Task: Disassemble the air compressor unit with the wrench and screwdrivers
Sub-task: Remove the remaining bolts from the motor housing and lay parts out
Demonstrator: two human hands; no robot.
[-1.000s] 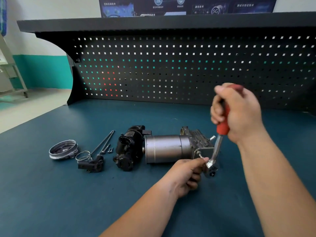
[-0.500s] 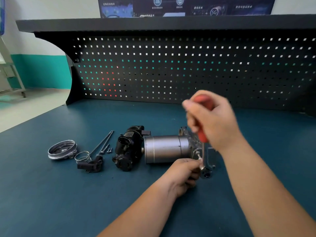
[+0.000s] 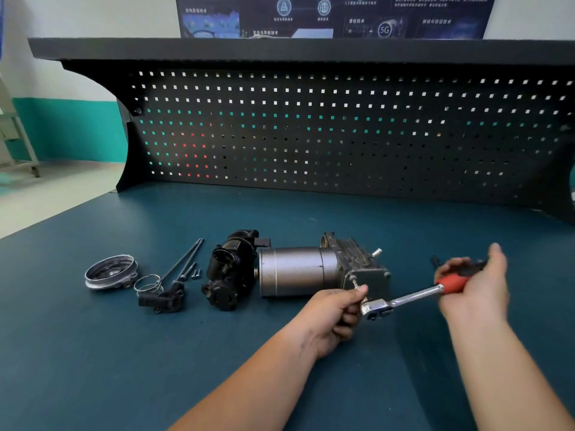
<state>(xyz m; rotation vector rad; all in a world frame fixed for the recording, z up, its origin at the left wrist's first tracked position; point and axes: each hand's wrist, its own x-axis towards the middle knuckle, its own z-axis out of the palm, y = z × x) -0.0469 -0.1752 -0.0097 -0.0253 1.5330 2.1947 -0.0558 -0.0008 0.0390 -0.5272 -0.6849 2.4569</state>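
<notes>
Centre of the frame, on the dark teal table [image 3: 93, 353]: air compressor [image 3: 297, 271], lying on its side, a grey metal cylinder with a finned block at its right end and a bolt standing proud at the block's near corner.

Right of centre: wrench [image 3: 404, 300], a chrome ratchet with a red handle, lying nearly level, its head at the block's near lower corner. Whether the head sits on a bolt cannot be told.

Right hand [image 3: 474, 283]: at the right of the frame, blurred, fingers wrapped round the red handle, thumb raised.

Left hand [image 3: 333, 315]: below the compressor, fingers curled, thumb and forefinger pinching at the wrench head, touching the block's corner.

Left of the cylinder, touching its end: black housing [image 3: 231, 270], a bulky plastic part with round ports.

Further left, apart from one another:
- two long bolts [image 3: 183, 259], side by side and slanted
- two short screws [image 3: 195, 273], just beside the bolts
- black connector [image 3: 165, 300], at the near ends of the bolts
- wire ring [image 3: 148, 284], beside the connector
- round metal cap [image 3: 110, 272], open side up, leftmost

Upper half of the frame: black pegboard [image 3: 342, 135] under a dark shelf [image 3: 280, 48], with a blue poster [image 3: 336, 14] above.
</notes>
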